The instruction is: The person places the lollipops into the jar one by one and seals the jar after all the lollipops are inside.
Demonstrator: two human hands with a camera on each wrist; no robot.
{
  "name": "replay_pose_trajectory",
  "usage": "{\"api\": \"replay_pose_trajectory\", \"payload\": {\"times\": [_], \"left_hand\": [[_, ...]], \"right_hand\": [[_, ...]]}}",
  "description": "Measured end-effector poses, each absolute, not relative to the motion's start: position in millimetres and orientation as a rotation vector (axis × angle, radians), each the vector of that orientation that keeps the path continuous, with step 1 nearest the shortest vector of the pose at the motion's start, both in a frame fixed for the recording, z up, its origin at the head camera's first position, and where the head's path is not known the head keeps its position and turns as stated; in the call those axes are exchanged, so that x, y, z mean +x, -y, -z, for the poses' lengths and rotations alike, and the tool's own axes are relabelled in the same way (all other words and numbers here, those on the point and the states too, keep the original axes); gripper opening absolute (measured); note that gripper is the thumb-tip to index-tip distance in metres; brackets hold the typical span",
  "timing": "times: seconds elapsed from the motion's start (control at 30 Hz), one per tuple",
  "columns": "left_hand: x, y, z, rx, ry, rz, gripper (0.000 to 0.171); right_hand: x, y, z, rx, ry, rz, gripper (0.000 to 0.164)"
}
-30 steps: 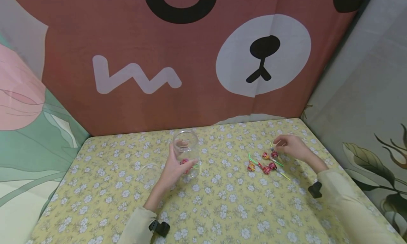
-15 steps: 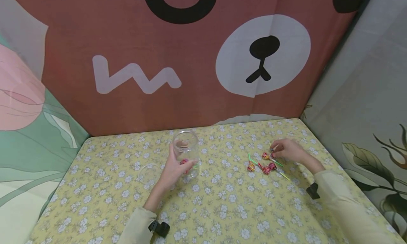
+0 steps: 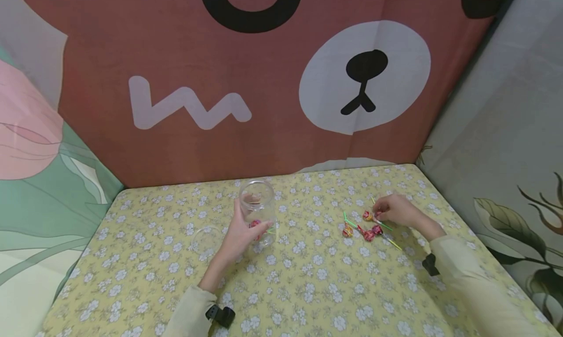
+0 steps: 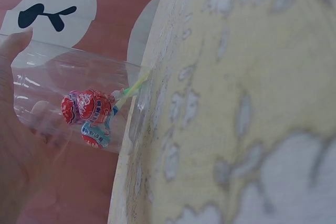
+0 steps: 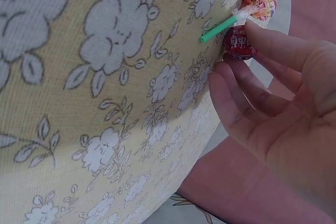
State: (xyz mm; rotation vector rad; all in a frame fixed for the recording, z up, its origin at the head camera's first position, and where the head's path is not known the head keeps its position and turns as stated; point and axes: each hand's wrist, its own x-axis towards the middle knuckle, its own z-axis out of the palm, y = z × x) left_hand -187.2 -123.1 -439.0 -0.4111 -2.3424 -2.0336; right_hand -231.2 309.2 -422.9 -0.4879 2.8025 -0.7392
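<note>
A clear plastic jar point(image 3: 259, 212) without a lid stands upright on the flowered cloth, and my left hand point(image 3: 241, 232) grips it round the side. Inside the jar, the left wrist view shows several wrapped lollipops point(image 4: 94, 106), red and light blue, with their sticks toward the base. Over on the right, my right hand point(image 3: 396, 210) pinches the dark red head of a lollipop point(image 5: 240, 44) between thumb and fingertips, close over the cloth. Beside these fingers lie several more lollipops point(image 3: 368, 233) in red and orange wrappers, with green and yellow sticks.
A clear round lid point(image 3: 206, 240) lies on the cloth left of the jar. The table point(image 3: 308, 298) meets a brown printed backdrop point(image 3: 272, 146) at its far edge. A grey printed curtain point(image 3: 506, 146) hangs along the right side.
My right hand has come down slightly and to the left, its fingers closing on the dark red lollipop. The left hand and the jar have stayed in place.
</note>
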Motion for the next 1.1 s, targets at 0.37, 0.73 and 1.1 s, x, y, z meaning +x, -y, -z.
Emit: {"api": "replay_pose_trajectory", "payload": {"times": [0.37,0.73,1.1], "left_hand": [[-173,121,411,-0.415,2.400,2.029,0.080],[-172,121,410,-0.410,2.395,2.038,0.080],[-172,121,410,-0.404,2.402,2.036,0.074]], "right_hand": [[-228,-313,415,-0.452,-2.876,0.795,0.020],[-227,-310,396,-0.292,-2.902,1.103,0.032],[-228,-303,377,-0.175,-3.046,1.248,0.037]]}}
